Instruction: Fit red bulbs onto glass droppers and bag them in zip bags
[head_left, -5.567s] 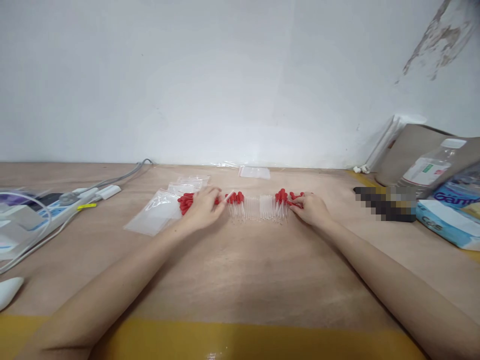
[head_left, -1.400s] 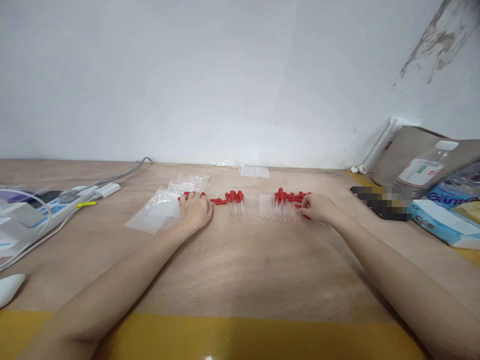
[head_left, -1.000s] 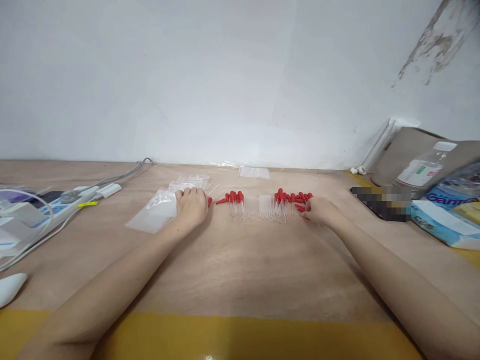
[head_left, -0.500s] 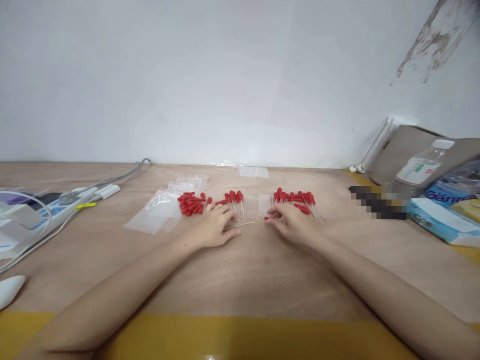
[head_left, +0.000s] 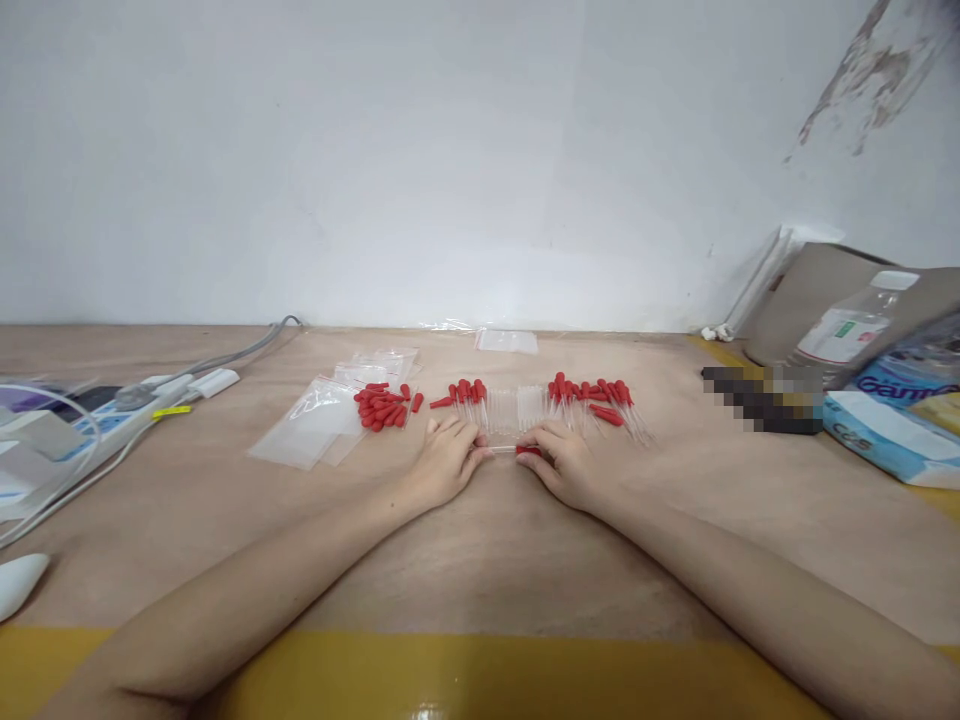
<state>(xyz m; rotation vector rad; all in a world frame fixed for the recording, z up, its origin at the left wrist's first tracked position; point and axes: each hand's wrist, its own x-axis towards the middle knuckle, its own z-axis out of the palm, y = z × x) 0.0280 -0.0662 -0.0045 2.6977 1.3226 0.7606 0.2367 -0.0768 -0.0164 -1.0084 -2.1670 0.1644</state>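
Note:
Between finger and thumb my left hand [head_left: 450,460] pinches a thin clear glass tube [head_left: 502,449]. My right hand [head_left: 559,463] grips a red rubber bulb [head_left: 528,450] at the tube's right end; the exact join is too small to make out. Just beyond my hands lies a row of bare clear tubes [head_left: 514,408]. Droppers with red bulbs [head_left: 469,392] flank that row on the left, and more red-bulbed droppers [head_left: 592,392] are on the right. A pile of loose red bulbs [head_left: 382,408] sits left of my left hand.
Clear zip bags [head_left: 307,425] lie beside the bulb pile, and another small bag [head_left: 508,342] is near the wall. A power strip [head_left: 112,430] with cables occupies the left. On the right are a tissue pack [head_left: 892,440], a plastic bottle [head_left: 847,330] and a blurred dark object [head_left: 761,400].
My hands have come closer together. My left fingers have closed on the tube, and my right hand has brought the red bulb to the tube's end.

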